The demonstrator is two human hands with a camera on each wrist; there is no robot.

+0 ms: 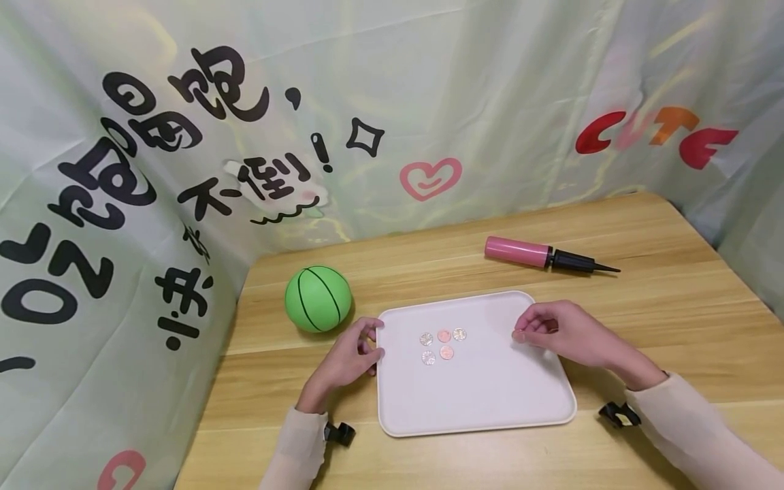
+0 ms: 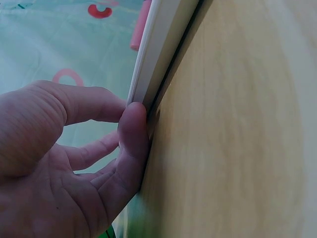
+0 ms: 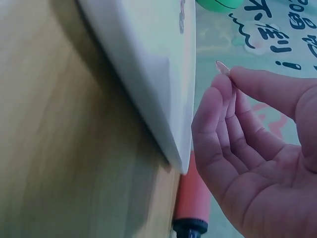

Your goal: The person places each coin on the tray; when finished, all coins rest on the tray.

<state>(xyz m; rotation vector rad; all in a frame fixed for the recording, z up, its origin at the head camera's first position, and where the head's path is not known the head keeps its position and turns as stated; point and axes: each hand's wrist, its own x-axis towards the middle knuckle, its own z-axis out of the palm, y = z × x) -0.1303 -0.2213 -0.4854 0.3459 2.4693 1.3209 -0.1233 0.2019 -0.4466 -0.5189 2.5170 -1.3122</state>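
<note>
A white rectangular tray (image 1: 478,401) lies on the wooden table with several small coins (image 1: 446,352) on it, some copper, some silvery, in two short rows left of its middle. At the tray's left edge, my left hand (image 1: 350,357) holds the rim; the left wrist view shows the thumb and fingertips (image 2: 132,116) against its side. Over the tray's right part, my right hand (image 1: 566,332) pinches one thin coin (image 3: 222,67) between thumb and fingertips. That coin is tilted nearly edge-on in the right wrist view and mostly covered by the fingers in the head view.
A green ball (image 1: 318,299) with black lines sits beyond my left hand. Behind the tray lies a pink hand pump (image 1: 517,252) with a black nozzle pointing right. A printed curtain (image 1: 490,102) hangs along the back and left of the table (image 1: 674,286).
</note>
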